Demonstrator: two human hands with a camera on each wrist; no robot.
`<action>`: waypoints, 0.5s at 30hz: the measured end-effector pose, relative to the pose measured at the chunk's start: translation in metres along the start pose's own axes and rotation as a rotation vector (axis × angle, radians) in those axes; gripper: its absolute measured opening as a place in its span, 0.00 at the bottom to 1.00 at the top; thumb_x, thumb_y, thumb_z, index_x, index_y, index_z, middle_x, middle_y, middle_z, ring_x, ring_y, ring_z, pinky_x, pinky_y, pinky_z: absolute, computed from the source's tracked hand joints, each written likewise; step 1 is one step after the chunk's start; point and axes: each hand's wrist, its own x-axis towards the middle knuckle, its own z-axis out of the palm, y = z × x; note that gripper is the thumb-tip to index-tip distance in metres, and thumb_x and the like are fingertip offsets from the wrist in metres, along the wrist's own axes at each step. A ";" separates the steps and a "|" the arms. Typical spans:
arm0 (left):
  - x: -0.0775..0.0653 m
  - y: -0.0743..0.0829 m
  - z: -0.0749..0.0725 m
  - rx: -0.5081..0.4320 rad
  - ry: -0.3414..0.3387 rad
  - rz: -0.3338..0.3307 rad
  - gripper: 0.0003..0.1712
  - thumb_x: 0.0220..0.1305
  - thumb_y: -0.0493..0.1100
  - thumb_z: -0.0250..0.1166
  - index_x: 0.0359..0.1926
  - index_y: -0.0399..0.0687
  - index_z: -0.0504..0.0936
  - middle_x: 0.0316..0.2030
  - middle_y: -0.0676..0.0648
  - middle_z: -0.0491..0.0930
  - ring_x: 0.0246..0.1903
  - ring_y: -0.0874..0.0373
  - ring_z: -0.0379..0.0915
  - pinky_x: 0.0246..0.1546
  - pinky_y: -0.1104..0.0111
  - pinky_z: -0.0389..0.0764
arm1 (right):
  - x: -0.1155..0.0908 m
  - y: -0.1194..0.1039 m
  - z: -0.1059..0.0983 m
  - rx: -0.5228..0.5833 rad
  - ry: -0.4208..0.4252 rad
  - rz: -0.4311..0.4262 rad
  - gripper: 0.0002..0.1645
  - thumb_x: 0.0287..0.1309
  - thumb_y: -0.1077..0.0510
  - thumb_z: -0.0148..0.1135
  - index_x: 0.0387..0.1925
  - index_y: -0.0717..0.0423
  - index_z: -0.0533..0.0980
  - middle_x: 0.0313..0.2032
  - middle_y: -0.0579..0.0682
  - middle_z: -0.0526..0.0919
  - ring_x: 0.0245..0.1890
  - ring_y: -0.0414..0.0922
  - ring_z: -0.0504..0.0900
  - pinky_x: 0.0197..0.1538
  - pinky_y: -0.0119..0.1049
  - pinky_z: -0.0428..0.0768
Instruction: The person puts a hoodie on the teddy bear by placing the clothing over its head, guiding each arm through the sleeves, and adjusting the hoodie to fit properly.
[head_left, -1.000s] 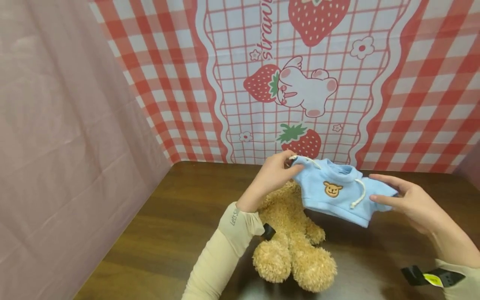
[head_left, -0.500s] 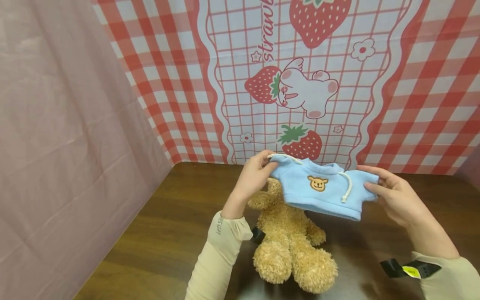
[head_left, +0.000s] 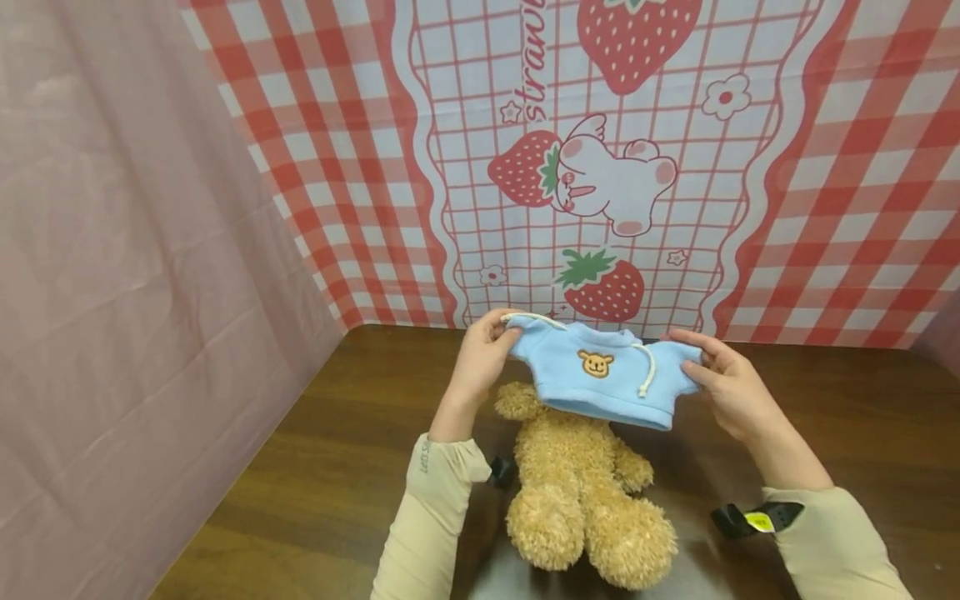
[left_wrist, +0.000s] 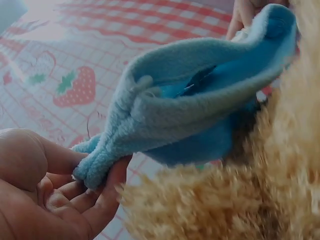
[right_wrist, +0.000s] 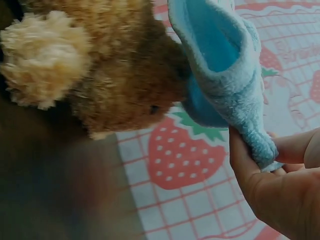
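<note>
A small light-blue hoodie (head_left: 611, 383) with a bear-face patch and cream drawstrings is stretched between both hands. My left hand (head_left: 480, 358) pinches one sleeve end, and my right hand (head_left: 738, 392) pinches the other. Beneath and behind it lies a tan plush teddy bear (head_left: 566, 458), feet toward me; the hoodie hides its head in the head view. From the left wrist, the hoodie's open bottom hem (left_wrist: 195, 107) faces the camera beside the bear's fur (left_wrist: 200, 205). In the right wrist view, the sleeve end (right_wrist: 262, 150) sits between thumb and fingers.
The bear lies on a dark wooden table (head_left: 322, 467). A strawberry-print checked cloth (head_left: 600, 183) hangs behind the table's far edge, and a pink curtain (head_left: 150, 292) hangs at the left. Black straps (head_left: 757, 521) circle the wrists.
Both hands have carried the hoodie leftward, from the bear's right side to over its head and upper body. The sleeves stay pinched, and the bear has kept its place.
</note>
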 end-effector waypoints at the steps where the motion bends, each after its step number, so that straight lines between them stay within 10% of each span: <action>1: 0.001 -0.003 0.000 0.005 0.007 -0.005 0.14 0.62 0.33 0.55 0.48 0.36 0.77 0.36 0.36 0.80 0.24 0.63 0.72 0.27 0.73 0.74 | 0.000 0.003 0.001 -0.019 0.010 0.028 0.20 0.63 0.65 0.48 0.56 0.50 0.68 0.40 0.42 0.75 0.34 0.33 0.77 0.30 0.27 0.78; 15: 0.009 -0.036 -0.002 0.184 0.095 -0.249 0.12 0.57 0.32 0.54 0.42 0.33 0.77 0.34 0.39 0.80 0.25 0.60 0.69 0.30 0.67 0.76 | 0.000 0.025 0.012 -0.167 0.024 0.325 0.30 0.66 0.58 0.45 0.61 0.74 0.52 0.33 0.36 0.74 0.31 0.32 0.75 0.36 0.32 0.79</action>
